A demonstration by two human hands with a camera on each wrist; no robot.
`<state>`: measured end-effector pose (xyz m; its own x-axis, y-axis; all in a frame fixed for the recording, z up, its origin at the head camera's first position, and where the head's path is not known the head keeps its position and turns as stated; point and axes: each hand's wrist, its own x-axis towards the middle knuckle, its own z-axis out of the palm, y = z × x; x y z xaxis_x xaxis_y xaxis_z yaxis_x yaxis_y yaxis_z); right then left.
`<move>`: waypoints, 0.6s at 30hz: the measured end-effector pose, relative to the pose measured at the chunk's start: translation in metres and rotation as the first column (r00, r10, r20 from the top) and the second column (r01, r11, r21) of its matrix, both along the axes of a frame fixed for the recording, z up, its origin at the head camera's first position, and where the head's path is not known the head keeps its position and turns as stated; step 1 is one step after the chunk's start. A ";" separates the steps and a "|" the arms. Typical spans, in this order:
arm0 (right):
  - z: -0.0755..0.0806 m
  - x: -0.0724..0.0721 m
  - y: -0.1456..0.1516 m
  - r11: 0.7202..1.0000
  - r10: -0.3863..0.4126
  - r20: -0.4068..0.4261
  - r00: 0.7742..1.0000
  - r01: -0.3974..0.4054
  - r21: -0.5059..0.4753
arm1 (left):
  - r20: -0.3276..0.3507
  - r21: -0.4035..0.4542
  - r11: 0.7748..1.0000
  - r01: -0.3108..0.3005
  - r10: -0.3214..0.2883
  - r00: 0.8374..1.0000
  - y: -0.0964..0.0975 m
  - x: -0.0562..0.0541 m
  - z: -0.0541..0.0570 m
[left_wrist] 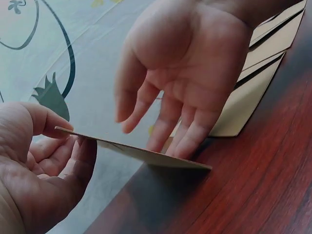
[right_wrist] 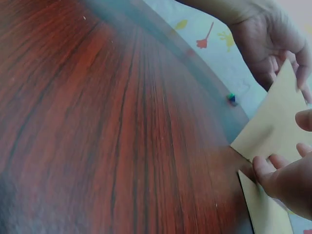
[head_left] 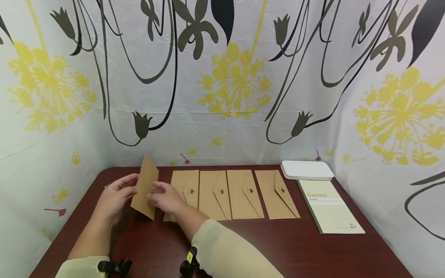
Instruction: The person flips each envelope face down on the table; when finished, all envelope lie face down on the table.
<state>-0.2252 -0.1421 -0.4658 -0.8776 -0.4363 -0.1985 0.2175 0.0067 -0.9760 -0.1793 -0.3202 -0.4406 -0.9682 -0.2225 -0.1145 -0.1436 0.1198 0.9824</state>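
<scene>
My left hand pinches a brown kraft paper envelope by its edge, between thumb and fingers, and the envelope stands tilted up at the table's left side. On its other face is my right hand, fingers loosely extended against the paper. The left wrist view shows the right palm facing the camera, with the fingertips at the envelope's edge. Beside the right hand lies the leftmost of several matching envelopes, partly covered by that hand. Each has a pointed flap with a small dark crown mark.
The flat envelopes run in a row to the right, the last one slightly apart. Farther right lie a Gambit notepad and a white rounded case at the back. A patterned cloth hangs behind the dark red table.
</scene>
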 end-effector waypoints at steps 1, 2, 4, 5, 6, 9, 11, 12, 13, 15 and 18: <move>-0.001 -0.001 0.001 1.000 -0.004 -0.002 1.000 0.004 0.003 | 0.004 0.012 1.000 -0.016 0.016 1.000 -0.002 0.000 -0.001; -0.003 -0.002 0.002 1.000 -0.009 -0.002 1.000 0.009 0.005 | 0.009 0.019 0.999 -0.029 0.029 1.000 -0.003 0.000 -0.002; -0.004 -0.004 0.005 1.000 -0.011 -0.004 1.000 0.011 0.014 | 0.025 0.010 0.999 -0.049 0.048 0.999 -0.007 0.000 -0.004; -0.004 -0.005 0.006 1.000 -0.009 -0.003 1.000 0.009 0.011 | 0.034 -0.004 0.998 -0.056 0.056 0.998 -0.008 -0.001 -0.006; -0.004 -0.006 0.008 1.000 -0.005 -0.002 1.000 0.005 0.006 | 0.048 -0.021 0.998 -0.062 0.063 0.997 -0.010 -0.001 -0.007; -0.003 -0.008 0.011 1.000 0.015 0.001 1.000 -0.015 -0.009 | 0.088 -0.114 0.990 -0.078 0.088 0.992 -0.015 -0.001 -0.013; -0.003 -0.008 0.013 1.000 0.017 0.000 1.000 -0.017 -0.014 | 0.112 -0.188 0.978 -0.087 0.109 0.988 -0.016 -0.001 -0.017; -0.003 -0.009 0.013 1.000 0.016 0.000 1.000 -0.016 -0.013 | 0.122 -0.221 0.971 -0.088 0.117 0.986 -0.017 -0.001 -0.020; -0.003 -0.009 0.014 1.000 0.014 -0.001 1.000 -0.014 -0.014 | 0.128 -0.254 0.964 -0.081 0.116 0.985 -0.019 -0.001 -0.022; -0.004 -0.009 0.015 1.000 0.007 -0.004 1.000 -0.008 -0.018 | 0.146 -0.307 0.950 -0.054 0.103 0.984 -0.021 0.000 -0.025; -0.006 -0.009 0.018 0.999 0.004 -0.004 1.000 -0.004 -0.036 | 0.167 -0.356 0.934 0.006 0.057 0.984 -0.024 -0.001 -0.028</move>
<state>-0.2345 -0.1242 -0.4717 -0.8767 -0.4464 -0.1789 0.2133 -0.0275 -0.9766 -0.1805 -0.3443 -0.4683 -0.9342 -0.3032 -0.1879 -0.3139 0.4490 0.8366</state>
